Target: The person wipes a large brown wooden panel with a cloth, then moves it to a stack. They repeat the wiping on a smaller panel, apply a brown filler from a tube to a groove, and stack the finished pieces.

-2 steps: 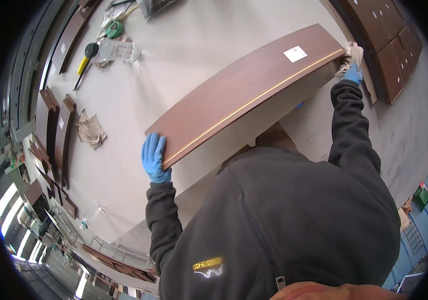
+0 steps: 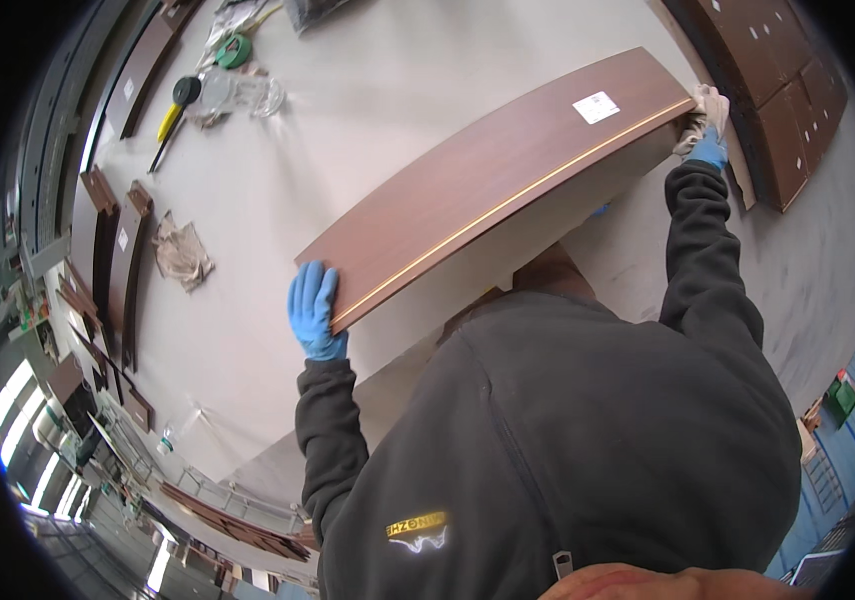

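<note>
A long, dark brown wooden board (image 2: 498, 165) is held up at a slant in front of my chest. Its upper edge curves, a thin gold line runs beside the straight near edge, and a white label sits toward the right end. My left hand (image 2: 315, 310), in a blue glove, grips the lower left end, fingers over the face. At the upper right end my right hand (image 2: 708, 125) grips the board. Pale, crumpled fabric covers its fingers, with blue glove at the wrist; whether this is a rag or a second glove, I cannot tell. The board's underside is hidden.
Beneath the board spreads a pale tabletop (image 2: 248, 200). A crumpled beige rag (image 2: 181, 255), brown wooden strips (image 2: 128, 270), a yellow-and-black tool (image 2: 176, 108), a clear plastic bottle (image 2: 238, 92) and a green tape roll (image 2: 234, 50) lie left. Stacked brown panels (image 2: 778, 90) stand at the right.
</note>
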Motion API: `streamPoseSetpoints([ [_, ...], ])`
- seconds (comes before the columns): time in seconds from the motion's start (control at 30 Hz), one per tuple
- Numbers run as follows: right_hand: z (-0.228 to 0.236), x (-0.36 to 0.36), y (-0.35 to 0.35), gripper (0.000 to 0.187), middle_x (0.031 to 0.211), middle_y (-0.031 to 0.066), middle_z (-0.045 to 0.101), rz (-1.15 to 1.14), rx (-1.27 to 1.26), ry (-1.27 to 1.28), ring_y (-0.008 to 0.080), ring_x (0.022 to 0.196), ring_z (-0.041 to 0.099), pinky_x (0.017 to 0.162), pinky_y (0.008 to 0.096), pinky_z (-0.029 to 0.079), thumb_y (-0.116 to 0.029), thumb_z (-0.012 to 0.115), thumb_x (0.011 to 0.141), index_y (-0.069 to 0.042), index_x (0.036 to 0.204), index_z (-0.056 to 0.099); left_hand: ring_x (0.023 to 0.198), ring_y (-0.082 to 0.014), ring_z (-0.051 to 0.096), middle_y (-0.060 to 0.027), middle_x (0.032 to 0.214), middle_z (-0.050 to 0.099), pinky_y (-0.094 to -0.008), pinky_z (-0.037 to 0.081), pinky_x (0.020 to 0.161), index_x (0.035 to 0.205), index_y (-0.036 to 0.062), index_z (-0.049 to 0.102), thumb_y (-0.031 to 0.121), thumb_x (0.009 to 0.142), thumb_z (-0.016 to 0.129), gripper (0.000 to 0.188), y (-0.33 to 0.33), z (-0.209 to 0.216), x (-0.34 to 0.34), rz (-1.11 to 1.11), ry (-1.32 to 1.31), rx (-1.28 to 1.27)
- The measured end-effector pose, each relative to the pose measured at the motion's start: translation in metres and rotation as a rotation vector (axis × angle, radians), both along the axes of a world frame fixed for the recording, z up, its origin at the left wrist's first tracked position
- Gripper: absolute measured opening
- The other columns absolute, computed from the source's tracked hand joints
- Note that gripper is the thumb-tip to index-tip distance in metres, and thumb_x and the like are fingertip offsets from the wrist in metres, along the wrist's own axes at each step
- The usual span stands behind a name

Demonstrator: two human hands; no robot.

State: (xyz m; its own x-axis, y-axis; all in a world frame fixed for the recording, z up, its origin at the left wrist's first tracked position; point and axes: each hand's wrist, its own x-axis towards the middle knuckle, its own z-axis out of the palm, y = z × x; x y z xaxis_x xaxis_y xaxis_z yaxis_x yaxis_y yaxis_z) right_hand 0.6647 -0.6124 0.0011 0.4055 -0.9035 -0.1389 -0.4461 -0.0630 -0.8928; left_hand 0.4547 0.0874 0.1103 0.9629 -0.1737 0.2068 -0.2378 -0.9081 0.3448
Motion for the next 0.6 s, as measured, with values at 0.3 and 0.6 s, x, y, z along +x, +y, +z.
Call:
streamPoseSetpoints([
  [0.3,0.031,0.053,-0.036,0.039,0.097,0.018,0.064,0.3,-0.332,0.003,0.0263,0.078,0.065,0.067,0.0407,0.054,-0.026,0.062,0.094,0.003,0.12,0.063,0.136,-0.0355,0.055,-0.0136,0.147,0.057,-0.0487,0.044,0.112,0.138,0.014,0.062,0.005,0.087,0.062,0.051,-0.016,-0.051,-0.046,-0.035,0.079,0.055],
  [0.6,0.056,0.109,0.026,0.037,0.103,0.0156,0.073,0.4,-0.335,-0.104,0.0248,0.08,0.07,0.065,0.0357,0.057,-0.02,0.053,0.103,0.004,0.126,0.067,0.14,-0.0414,0.048,-0.028,0.149,0.051,-0.0486,0.038,0.116,0.135,-0.005,0.063,0.006,0.097,0.055,0.04,-0.008,-0.048,-0.145,0.886,-0.001,-0.26],
])
